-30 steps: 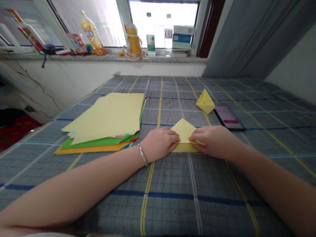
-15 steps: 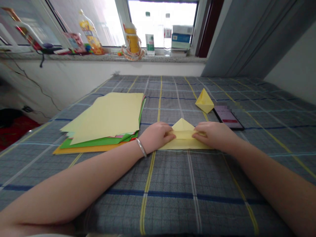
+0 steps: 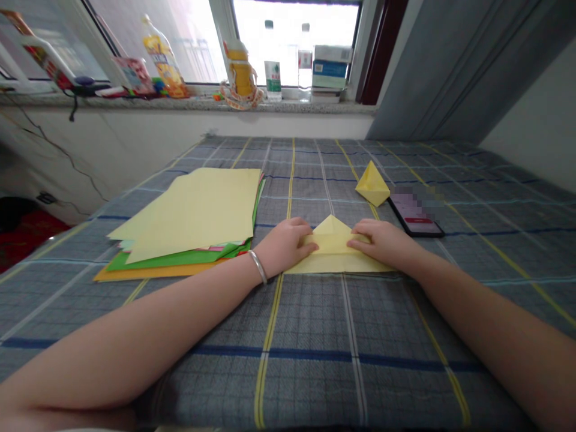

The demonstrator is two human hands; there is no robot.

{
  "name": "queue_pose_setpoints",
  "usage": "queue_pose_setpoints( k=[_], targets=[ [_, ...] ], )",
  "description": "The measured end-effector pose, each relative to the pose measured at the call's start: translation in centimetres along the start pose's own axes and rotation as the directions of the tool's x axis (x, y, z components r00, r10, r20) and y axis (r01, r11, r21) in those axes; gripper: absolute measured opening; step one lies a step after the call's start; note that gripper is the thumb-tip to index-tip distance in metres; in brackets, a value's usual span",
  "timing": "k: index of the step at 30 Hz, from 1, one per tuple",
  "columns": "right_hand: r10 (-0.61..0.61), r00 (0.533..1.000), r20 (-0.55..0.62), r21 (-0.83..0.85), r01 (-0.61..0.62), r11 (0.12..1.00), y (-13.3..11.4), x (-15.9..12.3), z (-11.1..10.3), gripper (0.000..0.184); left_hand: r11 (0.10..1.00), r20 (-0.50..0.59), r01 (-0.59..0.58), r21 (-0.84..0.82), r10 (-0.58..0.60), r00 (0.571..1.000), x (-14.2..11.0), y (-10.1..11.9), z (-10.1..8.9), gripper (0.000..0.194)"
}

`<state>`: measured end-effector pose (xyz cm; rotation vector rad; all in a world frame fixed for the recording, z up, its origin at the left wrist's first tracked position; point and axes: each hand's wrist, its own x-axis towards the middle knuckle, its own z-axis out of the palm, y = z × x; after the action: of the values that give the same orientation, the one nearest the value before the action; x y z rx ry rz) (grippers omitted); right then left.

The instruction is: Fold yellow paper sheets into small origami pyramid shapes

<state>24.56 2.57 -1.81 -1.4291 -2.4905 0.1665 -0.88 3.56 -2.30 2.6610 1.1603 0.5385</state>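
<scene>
A yellow sheet of paper (image 3: 333,262) lies on the plaid cloth in front of me, folded to a point at its far side, with a strip turned up across its middle. My left hand (image 3: 290,245) is closed on the left end of that strip, thumb on the near side. At the right end my right hand (image 3: 382,241) pinches the same strip. Both hands partly cover the paper's side corners. Beyond the right hand stands a folded yellow paper piece (image 3: 373,186), pointed at the top.
Left of my hands lies a stack of coloured paper (image 3: 202,210), yellow on top, green and orange beneath. A phone (image 3: 416,216) rests to the right on the plaid cloth (image 3: 306,372). Bottles and boxes line the windowsill (image 3: 288,107) at the back.
The paper's near strip has been turned up, and a wider flat band now shows below the fold. Both hands have shifted slightly away from me, still on the paper.
</scene>
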Motion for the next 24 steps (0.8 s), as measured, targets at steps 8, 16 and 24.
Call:
queue_pose_setpoints(
  k=[8, 16, 24],
  targets=[
    [-0.039, 0.997, -0.072, 0.025, 0.041, 0.999, 0.3, 0.3, 0.6, 0.019, 0.988, -0.011, 0.042, 0.147, -0.041, 0.999, -0.3, 0.4, 0.1, 0.027],
    [0.055, 0.991, -0.119, 0.155, -0.036, 0.987, 0.8, 0.2, 1.0, 0.017, 0.992, -0.026, 0.119, -0.036, -0.119, 0.993, 0.1, 0.1, 0.3, 0.013],
    [0.123, 0.971, -0.206, 0.272, -0.064, 0.96, 0.9, 1.0, 1.5, 0.013, 0.963, -0.104, 0.238, -0.124, -0.251, 0.962, 0.6, -1.2, 0.0, 0.011]
  ],
)
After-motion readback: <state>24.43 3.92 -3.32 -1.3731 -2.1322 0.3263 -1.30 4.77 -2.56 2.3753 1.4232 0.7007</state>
